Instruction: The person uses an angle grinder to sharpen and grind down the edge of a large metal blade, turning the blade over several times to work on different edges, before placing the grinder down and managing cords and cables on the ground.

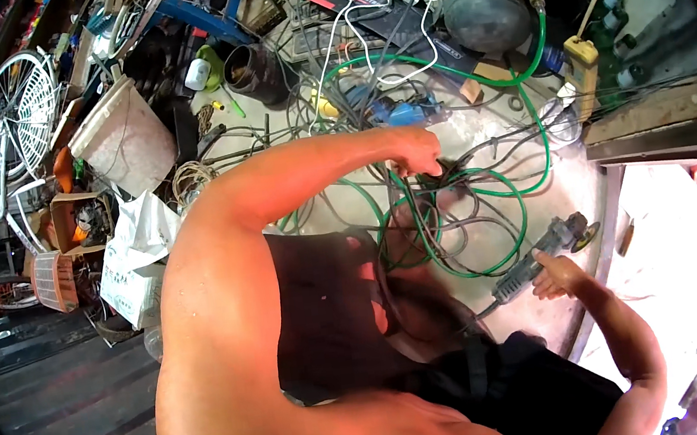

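My left hand is closed above a tangle of cables and hose on the floor. It appears to grip a dark cable, though the fingers hide most of the hold. My right hand is beside a grey angle grinder, thumb against its body and fingers apart from the thumb. The grinder has a disc at its far right end, and a dark cord leaves its near left end. Loops of green hose lie among the cables between my hands.
A dark round tank stands at the back right, a blue tool left of it. At the left are a dirty white bucket, a white bag and a white bicycle wheel. A doorway frame borders the right side.
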### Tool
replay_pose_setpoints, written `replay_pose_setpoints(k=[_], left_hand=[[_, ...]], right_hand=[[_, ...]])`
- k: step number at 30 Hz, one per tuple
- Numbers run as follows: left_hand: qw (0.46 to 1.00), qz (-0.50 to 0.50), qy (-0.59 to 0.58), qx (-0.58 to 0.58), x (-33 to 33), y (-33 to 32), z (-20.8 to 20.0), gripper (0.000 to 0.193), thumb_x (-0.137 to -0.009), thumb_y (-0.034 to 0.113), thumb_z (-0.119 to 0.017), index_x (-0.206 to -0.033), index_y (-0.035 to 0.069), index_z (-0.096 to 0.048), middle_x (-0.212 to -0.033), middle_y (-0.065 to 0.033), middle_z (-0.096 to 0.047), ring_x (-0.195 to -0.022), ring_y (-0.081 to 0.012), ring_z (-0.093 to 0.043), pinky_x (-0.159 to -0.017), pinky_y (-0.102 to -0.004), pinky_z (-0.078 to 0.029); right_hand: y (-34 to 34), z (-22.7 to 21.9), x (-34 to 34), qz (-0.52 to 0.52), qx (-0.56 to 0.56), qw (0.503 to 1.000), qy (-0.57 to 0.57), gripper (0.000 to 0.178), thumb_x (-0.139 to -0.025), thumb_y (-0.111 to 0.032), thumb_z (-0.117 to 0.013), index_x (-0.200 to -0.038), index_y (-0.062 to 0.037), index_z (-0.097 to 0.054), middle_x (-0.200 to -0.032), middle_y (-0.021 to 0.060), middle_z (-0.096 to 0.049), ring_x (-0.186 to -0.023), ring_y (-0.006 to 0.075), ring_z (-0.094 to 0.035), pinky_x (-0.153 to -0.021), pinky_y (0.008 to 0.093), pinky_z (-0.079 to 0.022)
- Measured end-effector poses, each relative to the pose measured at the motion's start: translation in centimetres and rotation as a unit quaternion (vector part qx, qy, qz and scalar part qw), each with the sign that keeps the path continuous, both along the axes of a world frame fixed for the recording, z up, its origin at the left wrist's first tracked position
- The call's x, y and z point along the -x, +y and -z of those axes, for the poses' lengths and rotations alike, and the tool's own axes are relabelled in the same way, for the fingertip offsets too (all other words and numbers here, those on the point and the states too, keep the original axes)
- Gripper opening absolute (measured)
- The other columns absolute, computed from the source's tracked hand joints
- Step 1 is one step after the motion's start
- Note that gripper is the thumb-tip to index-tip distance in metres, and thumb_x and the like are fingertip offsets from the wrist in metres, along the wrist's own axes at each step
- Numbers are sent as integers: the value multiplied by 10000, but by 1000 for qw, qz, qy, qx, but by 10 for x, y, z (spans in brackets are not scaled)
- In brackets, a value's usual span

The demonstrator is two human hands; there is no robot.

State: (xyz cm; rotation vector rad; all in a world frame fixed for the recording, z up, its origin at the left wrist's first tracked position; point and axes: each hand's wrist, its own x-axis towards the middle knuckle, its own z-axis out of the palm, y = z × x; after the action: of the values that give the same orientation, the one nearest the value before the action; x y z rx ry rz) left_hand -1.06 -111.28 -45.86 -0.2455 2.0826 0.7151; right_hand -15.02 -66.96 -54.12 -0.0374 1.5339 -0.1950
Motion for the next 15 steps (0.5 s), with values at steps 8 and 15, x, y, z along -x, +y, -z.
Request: replay_pose_setpoints(k=[8,15], left_hand=[[976,128,164,-69,30,49,-8,385,-903,467,-688,-970,91,-733,-936,-181,-741,-879,-379,-712,-759,-512,-546],[925,201,247,-208,61,115,-101,304,-852,336,-695,-918,39,-693,-850,-208,-717,-838,-430,-702,-738,-545,-544]], right_hand=[[13,21,-34,155,-46,982,98,923,-871,-793,-612,-1276,36,-642,-998,192,-761,-731,293,-747,-591,393,-553],[-10,33,-52,308,-73,927,202,791,-792,-632,-821,-1283,-35,-652,-1039,105,-725,-619,234,-647,-533,359,-504]])
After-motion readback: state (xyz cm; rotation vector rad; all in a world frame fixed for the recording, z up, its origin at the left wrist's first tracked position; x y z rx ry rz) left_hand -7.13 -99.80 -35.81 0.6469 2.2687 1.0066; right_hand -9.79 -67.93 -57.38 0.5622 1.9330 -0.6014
